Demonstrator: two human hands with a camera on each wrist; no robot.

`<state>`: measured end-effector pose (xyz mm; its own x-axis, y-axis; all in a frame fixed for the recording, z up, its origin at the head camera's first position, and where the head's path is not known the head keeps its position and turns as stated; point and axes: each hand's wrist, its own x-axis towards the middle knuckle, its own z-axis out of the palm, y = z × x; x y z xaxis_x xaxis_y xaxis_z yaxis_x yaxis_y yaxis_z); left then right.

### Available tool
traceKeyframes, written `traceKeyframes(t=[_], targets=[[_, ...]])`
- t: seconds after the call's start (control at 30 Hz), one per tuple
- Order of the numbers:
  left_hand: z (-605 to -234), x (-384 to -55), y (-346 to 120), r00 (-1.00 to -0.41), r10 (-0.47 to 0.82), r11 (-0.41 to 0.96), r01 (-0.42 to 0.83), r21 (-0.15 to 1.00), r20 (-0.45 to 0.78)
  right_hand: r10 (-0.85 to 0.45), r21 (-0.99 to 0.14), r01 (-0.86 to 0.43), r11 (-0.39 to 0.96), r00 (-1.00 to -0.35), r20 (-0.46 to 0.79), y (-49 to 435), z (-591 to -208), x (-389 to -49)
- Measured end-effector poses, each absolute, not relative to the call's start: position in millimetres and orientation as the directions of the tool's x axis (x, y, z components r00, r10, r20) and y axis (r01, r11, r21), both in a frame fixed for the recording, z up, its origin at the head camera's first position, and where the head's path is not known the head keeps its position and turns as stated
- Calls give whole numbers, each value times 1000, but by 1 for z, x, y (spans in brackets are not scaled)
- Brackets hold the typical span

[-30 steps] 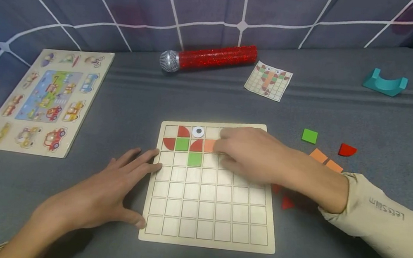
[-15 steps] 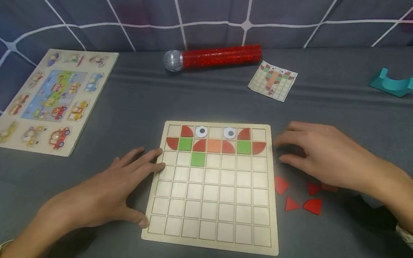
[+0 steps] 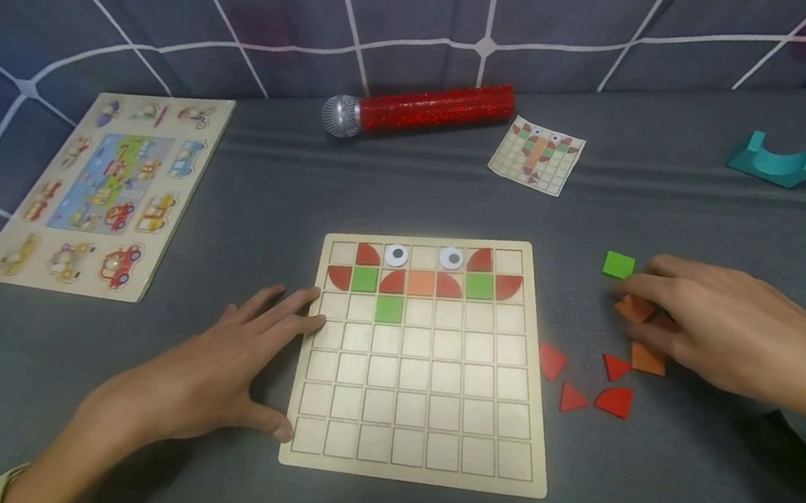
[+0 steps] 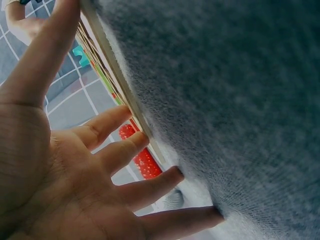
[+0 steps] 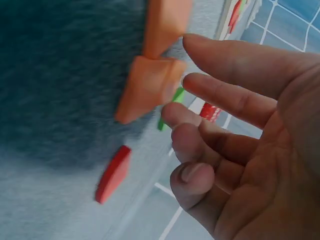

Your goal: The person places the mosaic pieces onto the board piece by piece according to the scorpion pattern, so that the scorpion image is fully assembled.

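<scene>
A pale wooden grid board (image 3: 422, 375) lies in front of me, with red quarter-circles, green and orange squares and two eye tiles in its upper rows. My left hand (image 3: 209, 370) rests at its left edge, fingers spread; in the left wrist view its fingertips (image 4: 140, 140) are along the board's side. To the right of the board, my right hand (image 3: 723, 331) is over orange square tiles (image 3: 648, 358), thumb and forefinger at them. In the right wrist view, a gap shows between thumb and forefinger beside an orange tile (image 5: 150, 90).
Near the right hand lie a green square (image 3: 619, 264), red triangles (image 3: 573, 397) and a red quarter-circle (image 3: 614, 401). Behind the board are a red toy microphone (image 3: 434, 109), a pattern card (image 3: 538, 155) and a teal stand (image 3: 774, 162). A picture puzzle (image 3: 106, 190) lies left.
My right hand has left the board's upper rows and moved right to the orange tiles, uncovering the second eye and the tiles beside it. My left hand has stayed at the board's edge.
</scene>
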<state>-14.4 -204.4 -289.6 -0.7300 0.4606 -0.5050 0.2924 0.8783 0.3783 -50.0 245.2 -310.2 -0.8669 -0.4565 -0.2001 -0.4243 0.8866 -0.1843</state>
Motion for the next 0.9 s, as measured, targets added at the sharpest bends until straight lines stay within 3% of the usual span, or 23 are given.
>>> traceKeyframes(t=[0.27, 0.9], targets=[[-289, -15, -202, -732, 434, 892, 269, 363, -524, -442, -199, -401, 894, -862, -248, 252, -317, -52], [-289, -14, -202, -734, 445, 887, 281, 366, -513, -475, -249, -430, 868, -865, -161, 248, -319, -47]])
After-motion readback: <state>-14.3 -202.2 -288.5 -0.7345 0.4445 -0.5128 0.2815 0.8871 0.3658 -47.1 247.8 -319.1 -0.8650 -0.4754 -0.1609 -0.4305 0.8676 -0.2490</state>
